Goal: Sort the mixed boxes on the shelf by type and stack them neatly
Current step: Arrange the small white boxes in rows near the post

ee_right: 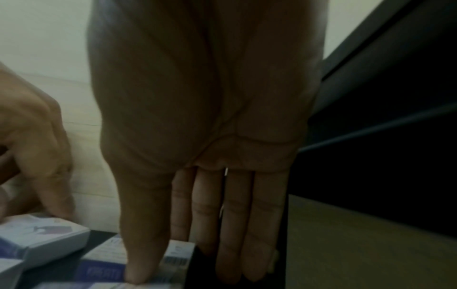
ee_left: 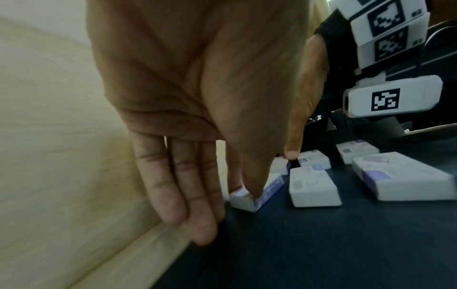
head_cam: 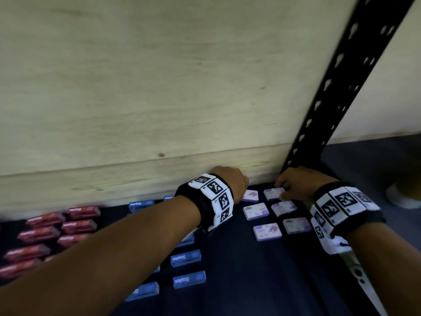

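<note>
Nearest the viewer, blue boxes (head_cam: 185,258) and red boxes (head_cam: 38,233) are laid in separate groups on the dark shelf (head_cam: 262,281), their long axes running roughly left to right. Farther in, white-and-purple boxes (head_cam: 267,231) are set flat in two columns, long axes also crosswise, labels up. At the back, against the wooden panel (head_cam: 136,87), the left hand (head_cam: 230,183) is seen pinching the back-left box (ee_left: 257,195) between thumb and forefinger, the other fingers straight. The right hand (head_cam: 296,183) is held with fingers extended, thumb pressed on the back-right box (head_cam: 274,193). A loose pinch could let a box slip or nudge neighbours askew, judging from the tight spacing.
</note>
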Tool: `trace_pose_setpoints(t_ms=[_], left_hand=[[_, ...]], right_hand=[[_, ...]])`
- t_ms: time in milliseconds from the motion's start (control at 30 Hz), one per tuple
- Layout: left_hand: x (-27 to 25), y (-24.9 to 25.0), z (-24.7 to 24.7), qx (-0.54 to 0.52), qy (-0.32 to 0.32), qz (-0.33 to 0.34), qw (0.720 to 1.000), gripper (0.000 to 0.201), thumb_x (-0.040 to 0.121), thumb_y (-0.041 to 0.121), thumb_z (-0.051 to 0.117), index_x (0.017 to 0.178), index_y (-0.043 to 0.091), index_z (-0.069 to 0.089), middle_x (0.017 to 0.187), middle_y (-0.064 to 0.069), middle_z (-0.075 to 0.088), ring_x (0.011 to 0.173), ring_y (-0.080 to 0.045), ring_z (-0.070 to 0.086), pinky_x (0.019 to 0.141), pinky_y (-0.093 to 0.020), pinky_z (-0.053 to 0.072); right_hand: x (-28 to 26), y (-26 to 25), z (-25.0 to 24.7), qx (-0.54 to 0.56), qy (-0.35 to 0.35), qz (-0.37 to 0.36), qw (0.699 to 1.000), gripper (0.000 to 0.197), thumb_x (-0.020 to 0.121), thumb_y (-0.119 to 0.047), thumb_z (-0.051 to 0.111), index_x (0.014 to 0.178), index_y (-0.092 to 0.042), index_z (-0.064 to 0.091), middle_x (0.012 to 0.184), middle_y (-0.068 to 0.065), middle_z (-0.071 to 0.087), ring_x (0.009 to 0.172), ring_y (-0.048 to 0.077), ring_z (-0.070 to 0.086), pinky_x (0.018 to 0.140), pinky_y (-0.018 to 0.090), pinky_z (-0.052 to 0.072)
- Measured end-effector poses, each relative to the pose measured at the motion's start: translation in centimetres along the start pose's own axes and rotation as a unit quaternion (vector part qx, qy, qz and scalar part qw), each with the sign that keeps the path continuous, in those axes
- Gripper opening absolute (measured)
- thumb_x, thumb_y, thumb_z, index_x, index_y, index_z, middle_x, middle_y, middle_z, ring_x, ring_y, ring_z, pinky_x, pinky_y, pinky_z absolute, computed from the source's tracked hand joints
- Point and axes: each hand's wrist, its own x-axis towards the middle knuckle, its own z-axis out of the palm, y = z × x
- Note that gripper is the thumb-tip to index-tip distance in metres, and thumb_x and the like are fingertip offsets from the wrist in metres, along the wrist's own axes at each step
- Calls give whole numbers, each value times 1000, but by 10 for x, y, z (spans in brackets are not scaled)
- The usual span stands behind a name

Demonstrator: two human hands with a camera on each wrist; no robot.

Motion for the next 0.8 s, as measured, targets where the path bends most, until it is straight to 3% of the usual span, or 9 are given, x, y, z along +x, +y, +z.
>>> trace_pose_setpoints(t_ms=[133, 300, 433, 567, 633, 800], left_hand=[[-9, 0, -2, -30, 16, 1, 999, 30, 96, 33, 55, 124, 21, 57, 118, -4, 59, 101, -26, 59, 67, -30, 38], [-25, -4, -3, -42, 11, -4, 999, 31, 92, 33, 63, 118, 19, 54, 111, -5, 58, 96, -25, 59, 66, -31, 41], [-35, -9, 3, -38, 10, -20, 999, 29, 92, 29, 62, 116, 17, 54, 112, -6, 58, 97, -26, 58, 66, -31, 39], [-43, -16, 8, -41, 13, -38, 998, 25, 93, 28, 59, 114, 16, 54, 112, -6, 57, 92, -25, 56, 63, -31, 35], [-45, -19, 8, -49, 8, -46, 998, 25, 92, 28, 59, 114, 16, 54, 110, -5, 57, 83, -21, 51, 61, -29, 35], [-43, -21, 7, -76, 2, -47, 996, 29, 91, 29, 58, 114, 13, 52, 109, -6, 57, 80, -21, 50, 64, -29, 39]], right_hand=[[-4, -9, 2, -5, 8, -7, 1000, 22, 89, -33, 69, 109, -25, 71, 113, 0, 68, 99, 18, 63, 80, 25, 47], [-11, -22, -1, -14, -10, -30, 999, 33, 99, -39, 53, 130, -30, 63, 131, -4, 62, 116, 19, 59, 100, 31, 46], [-13, -24, -2, 8, -24, -44, 999, 33, 102, -42, 46, 130, -38, 61, 131, -9, 62, 117, 16, 57, 100, 29, 43], [-12, -26, 1, 5, 2, -23, 1000, 29, 104, -42, 39, 113, -30, 63, 117, 4, 63, 101, 23, 58, 88, 31, 44], [-12, -26, 3, 6, 8, -8, 1000, 31, 104, -43, 34, 115, -28, 59, 122, 9, 61, 104, 27, 57, 88, 31, 43], [-17, -26, 1, -15, 0, 5, 1000, 32, 97, -34, 50, 127, -27, 50, 127, 7, 60, 112, 29, 59, 91, 33, 47]])
